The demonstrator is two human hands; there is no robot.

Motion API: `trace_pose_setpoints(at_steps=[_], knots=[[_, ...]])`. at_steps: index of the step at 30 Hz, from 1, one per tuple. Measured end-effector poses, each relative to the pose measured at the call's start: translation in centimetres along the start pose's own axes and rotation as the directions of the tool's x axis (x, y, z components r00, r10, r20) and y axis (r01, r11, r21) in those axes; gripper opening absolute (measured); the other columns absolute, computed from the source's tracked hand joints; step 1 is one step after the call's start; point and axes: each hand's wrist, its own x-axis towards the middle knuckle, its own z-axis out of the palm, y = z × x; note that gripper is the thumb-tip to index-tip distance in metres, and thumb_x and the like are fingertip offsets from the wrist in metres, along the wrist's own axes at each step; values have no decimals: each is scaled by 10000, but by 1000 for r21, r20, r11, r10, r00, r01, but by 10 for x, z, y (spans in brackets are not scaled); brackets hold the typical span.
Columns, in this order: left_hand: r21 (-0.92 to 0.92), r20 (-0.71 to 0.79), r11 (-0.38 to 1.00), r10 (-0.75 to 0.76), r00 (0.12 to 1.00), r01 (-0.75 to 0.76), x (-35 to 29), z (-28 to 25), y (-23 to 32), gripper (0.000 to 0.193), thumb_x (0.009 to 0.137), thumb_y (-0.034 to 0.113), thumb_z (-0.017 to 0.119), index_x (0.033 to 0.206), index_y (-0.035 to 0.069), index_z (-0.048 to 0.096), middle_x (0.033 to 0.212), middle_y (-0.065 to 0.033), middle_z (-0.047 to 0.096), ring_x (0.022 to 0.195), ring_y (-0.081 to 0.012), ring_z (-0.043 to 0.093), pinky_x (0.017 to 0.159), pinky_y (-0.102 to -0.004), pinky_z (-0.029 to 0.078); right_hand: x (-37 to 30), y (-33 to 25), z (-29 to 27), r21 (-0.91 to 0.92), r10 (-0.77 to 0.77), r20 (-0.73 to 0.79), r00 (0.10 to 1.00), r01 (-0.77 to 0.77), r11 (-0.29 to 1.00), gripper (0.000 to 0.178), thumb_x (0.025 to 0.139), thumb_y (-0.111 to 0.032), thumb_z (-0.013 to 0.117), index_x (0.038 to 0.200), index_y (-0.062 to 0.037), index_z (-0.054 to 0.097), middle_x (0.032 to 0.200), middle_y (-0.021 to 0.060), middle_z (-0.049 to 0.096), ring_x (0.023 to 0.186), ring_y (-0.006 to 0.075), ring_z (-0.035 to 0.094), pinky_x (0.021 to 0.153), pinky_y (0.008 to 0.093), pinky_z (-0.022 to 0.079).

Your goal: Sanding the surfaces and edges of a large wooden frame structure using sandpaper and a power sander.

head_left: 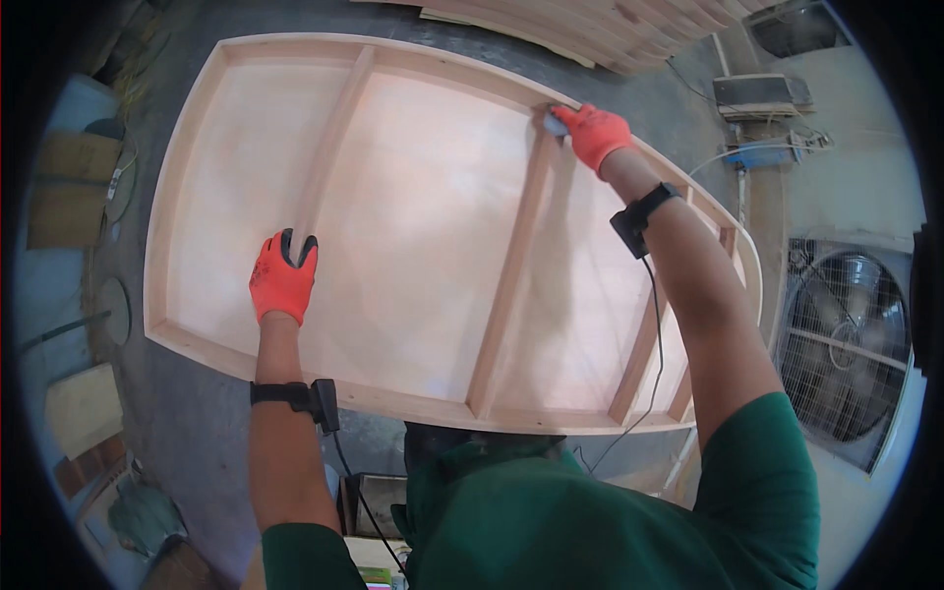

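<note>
A large, shallow wooden frame (452, 401) with a pale panel (423, 216) inside it lies before me. Several wooden crossbars divide it. My left hand (283, 280), in a red glove with dark fingertips, grips the near part of the left crossbar (339, 128), thumb and fingers on either side. At the frame's far rail, my right hand (596, 136), also red-gloved, holds a small grey-blue pad (556, 125) where another crossbar (516, 265) meets the rail. The pad's exact kind is unclear, since the fingers partly cover it.
Stacked wooden boards (629, 34) lie beyond the far rail. A large caged fan (846, 339) stands to the right. Cardboard (69, 187) leans at the left. Cables (654, 334) hang from black wrist straps on both arms.
</note>
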Motion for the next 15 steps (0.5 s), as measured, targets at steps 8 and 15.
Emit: trace_pose_setpoints(at_steps=[8,15], knots=[[82,2,996,32,999,-32,1,0,-8,441,892,422,638,1182,91,615,1174,-108,623,1077,-326,603,917,-427,486,-80,-78,-2,147,-72,198,978,43,988,358,926,-189,481,1262,-238,594,1024,135,643,881,325,676,727,449,545],[33,30,998,48,998,-49,7,3,-7,447,900,399,634,1213,81,608,1180,-111,624,1086,-326,603,925,-424,484,-230,-178,-17,479,-415,438,797,184,858,395,922,-196,470,1299,-226,584,975,130,603,792,300,653,646,425,514]])
